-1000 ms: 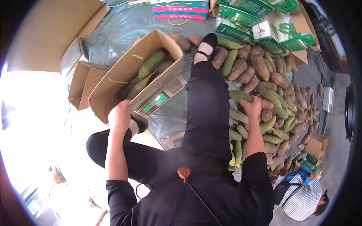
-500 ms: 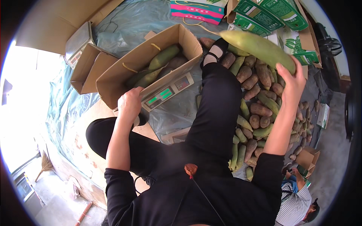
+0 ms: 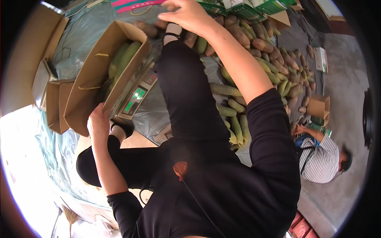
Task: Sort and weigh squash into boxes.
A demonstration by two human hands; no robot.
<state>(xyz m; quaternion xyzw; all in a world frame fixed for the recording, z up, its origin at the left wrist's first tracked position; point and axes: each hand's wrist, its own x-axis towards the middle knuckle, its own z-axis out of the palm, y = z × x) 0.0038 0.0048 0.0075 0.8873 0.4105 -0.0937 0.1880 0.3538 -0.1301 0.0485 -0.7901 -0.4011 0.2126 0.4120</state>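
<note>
A tall open cardboard box point(image 3: 134, 68) with yellow cord handles stands on a scale point(image 3: 137, 96) whose display glows green. Inside it lie long green radishes point(image 3: 129, 58), partly hidden by the walls. My left hand point(image 3: 98, 122) grips the near end of the box's rim, fingers bent over the edge. Stretched out past my shoe, my right hand point(image 3: 188, 15) has its fingers apart and holds nothing. It hovers close to a pink and teal carton point(image 3: 133, 4) at the far edge.
A heap of green and brown soil-covered radishes point(image 3: 274, 59) spreads to the right. Green printed cartons point(image 3: 238, 8) stand behind it. A smaller cardboard box point(image 3: 57, 105) sits left of the tall one. A person in a striped shirt point(image 3: 321, 158) crouches at the right beside a carton point(image 3: 318, 107).
My right hand no longer holds the long green radish and has swung left, from above the heap toward the pink carton. My left hand stays on the box rim. The whole view has shifted.
</note>
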